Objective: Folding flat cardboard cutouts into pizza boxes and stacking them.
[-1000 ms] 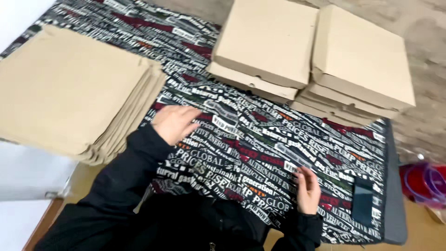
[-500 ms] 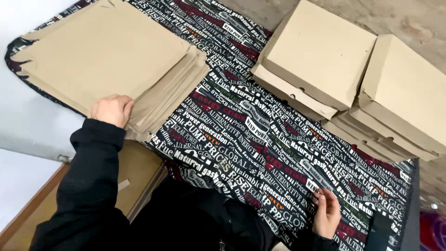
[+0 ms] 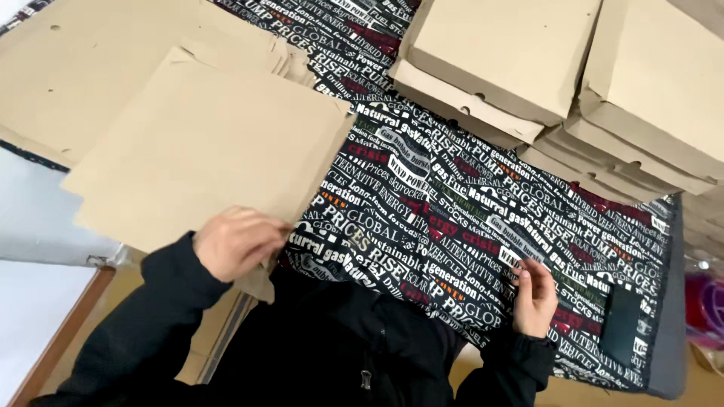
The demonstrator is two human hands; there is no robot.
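My left hand (image 3: 237,241) grips the near edge of a flat brown cardboard blank (image 3: 211,143), lifted off the stack of flat blanks (image 3: 83,60) at the upper left. My right hand (image 3: 534,295) rests with curled fingers on the black printed cloth (image 3: 452,196) covering the table, near its front edge, holding nothing. Two stacks of folded cardboard boxes stand at the far right: one (image 3: 498,53) in the middle, another (image 3: 656,90) at the right edge.
A dark flat phone-like object (image 3: 622,325) lies on the cloth to the right of my right hand. A white surface (image 3: 38,226) and a wooden edge (image 3: 60,339) are at the lower left. A red object (image 3: 709,309) shows past the table's right edge.
My left hand went from the cloth to the flat stack and has pulled one cardboard blank up and toward me. My right hand stays at the front edge.
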